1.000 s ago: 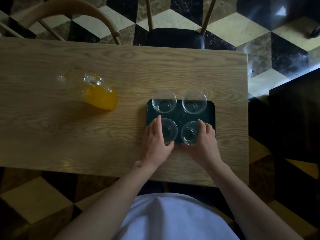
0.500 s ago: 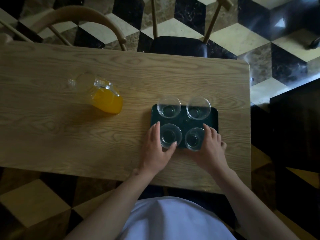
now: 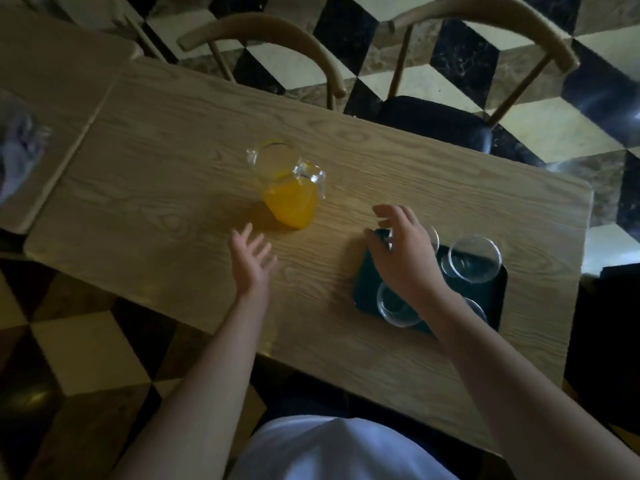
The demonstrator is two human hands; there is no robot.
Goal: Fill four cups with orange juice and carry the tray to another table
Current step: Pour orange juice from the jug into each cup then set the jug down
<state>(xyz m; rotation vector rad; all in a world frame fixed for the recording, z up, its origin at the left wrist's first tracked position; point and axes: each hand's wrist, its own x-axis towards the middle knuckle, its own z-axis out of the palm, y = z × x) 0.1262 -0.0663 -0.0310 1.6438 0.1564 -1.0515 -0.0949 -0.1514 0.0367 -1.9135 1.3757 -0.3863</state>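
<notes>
A glass pitcher (image 3: 289, 188) partly full of orange juice stands on the wooden table (image 3: 173, 174), its handle to the right. A dark green tray (image 3: 367, 285) to its right holds clear empty cups; the far right cup (image 3: 474, 259) and the near left cup (image 3: 396, 308) show, the others are partly hidden by my right arm. My left hand (image 3: 251, 263) hovers with spread fingers just below and left of the pitcher, holding nothing. My right hand (image 3: 403, 251) hovers over the tray's left side, fingers relaxed, holding nothing.
Two wooden chairs (image 3: 277, 39) stand at the table's far side, one with a black seat (image 3: 436, 126). A second table (image 3: 52, 84) adjoins on the left with a blurred pale object (image 3: 17, 157) on it. The floor is checkered.
Both hands have let go of the near cups and moved left toward the pitcher. The view has swung left and tilted.
</notes>
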